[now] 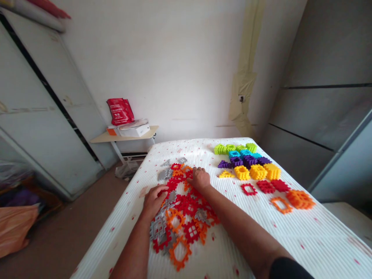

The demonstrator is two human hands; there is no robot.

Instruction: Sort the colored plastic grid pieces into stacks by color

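A loose spread of red, orange and grey toothed plastic tiles (186, 211) lies on a white ribbed mattress (290, 228). My left hand (154, 199) rests on the spread's left edge, fingers curled over a red and grey tile. My right hand (199, 178) lies palm down on the far part of the spread, fingers bent over red and orange tiles. Whether either hand grips a tile is hidden by the fingers.
Sorted stacks sit to the right: green (232, 148), blue and purple (247, 159), yellow (255, 171), red (267, 186), orange (299, 199). A small table (124, 136) with a red bag and white box stands by the wall. Cabinets flank both sides.
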